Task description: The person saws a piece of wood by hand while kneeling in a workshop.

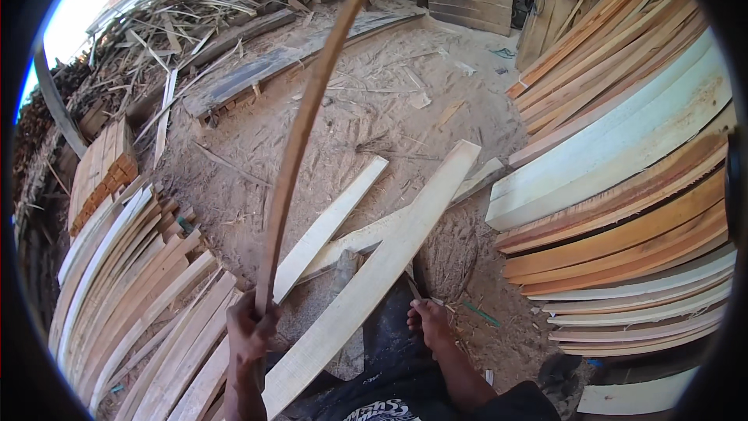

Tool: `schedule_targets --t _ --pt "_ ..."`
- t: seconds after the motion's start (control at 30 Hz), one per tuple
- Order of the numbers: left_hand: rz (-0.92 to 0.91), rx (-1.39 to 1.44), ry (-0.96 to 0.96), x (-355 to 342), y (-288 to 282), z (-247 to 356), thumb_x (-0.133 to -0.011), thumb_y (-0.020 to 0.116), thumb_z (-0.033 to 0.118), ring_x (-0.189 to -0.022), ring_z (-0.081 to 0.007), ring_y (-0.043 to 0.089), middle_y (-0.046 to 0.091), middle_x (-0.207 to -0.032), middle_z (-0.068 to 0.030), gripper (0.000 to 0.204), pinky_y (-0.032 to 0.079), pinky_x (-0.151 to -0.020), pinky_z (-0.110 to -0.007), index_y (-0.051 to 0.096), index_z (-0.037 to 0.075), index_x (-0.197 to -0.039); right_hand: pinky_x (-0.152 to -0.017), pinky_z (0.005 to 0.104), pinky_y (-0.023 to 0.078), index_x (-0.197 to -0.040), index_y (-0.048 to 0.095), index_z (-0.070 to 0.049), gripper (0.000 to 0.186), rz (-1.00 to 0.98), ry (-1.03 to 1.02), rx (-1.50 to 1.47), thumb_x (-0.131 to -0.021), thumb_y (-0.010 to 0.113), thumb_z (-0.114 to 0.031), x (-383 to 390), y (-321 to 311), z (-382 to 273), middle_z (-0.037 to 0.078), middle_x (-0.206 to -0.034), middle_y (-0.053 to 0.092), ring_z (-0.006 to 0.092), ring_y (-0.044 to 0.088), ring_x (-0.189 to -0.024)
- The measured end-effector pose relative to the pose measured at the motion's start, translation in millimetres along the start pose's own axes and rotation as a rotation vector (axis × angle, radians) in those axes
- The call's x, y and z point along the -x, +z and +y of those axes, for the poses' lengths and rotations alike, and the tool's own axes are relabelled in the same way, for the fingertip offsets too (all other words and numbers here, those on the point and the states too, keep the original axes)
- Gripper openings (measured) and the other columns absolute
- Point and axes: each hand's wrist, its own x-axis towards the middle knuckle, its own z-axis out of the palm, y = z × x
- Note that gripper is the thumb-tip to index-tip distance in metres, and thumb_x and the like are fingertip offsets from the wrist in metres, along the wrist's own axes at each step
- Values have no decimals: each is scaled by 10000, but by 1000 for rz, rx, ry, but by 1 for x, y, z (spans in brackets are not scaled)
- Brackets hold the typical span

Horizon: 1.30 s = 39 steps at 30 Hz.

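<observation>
My left hand [251, 318] grips a long narrow brown wooden strip [302, 140] that rises upright to the top edge. A wide pale board [370, 277] lies slanting between my hands. Behind it are a shorter pale board [331, 226] and a crossing piece of wood [485, 178] over a grey support [347, 281]. My right hand [427, 320], right of the wide board, is closed on a thin, blade-like thing [413, 288], too small to make out clearly.
Stacked planks [140, 296] line the left, and more stacked boards [615, 210] the right. A pile of offcuts [171, 31] lies at the back left beside a long low dark plank [296, 58]. Sawdust covers the ground [405, 109]; wooden panels [467, 4] stand at the back.
</observation>
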Motion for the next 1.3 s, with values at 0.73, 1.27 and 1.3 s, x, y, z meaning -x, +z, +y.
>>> schedule_targets --t 0.73,1.27,1.3 --pt "-88 -685 150 84 34 -177 -754 791 346 -739 -326 673 670 -826 -140 401 544 -666 -413 671 52 -998 -514 257 508 -939 592 -37 222 -119 -18 100 -941 622 -257 -14 45 -1 55 -763 606 130 595 -618" --pt "104 -633 -30 104 -31 -198 -718 811 333 -1080 -374 575 623 -1111 -173 487 451 -925 -455 647 41 -1072 -402 217 444 -1020 607 -71 386 76 53 245 -896 643 -435 -97 49 -32 1 -791 544 87 538 -575" --pt "170 -616 -85 113 -49 -208 -794 753 339 -1045 -386 586 629 -1078 -189 428 451 -910 -455 641 42 -1081 -390 222 417 -1012 606 -73 378 80 81 253 -901 633 -434 -106 48 -34 -1 -770 542 91 527 -565"
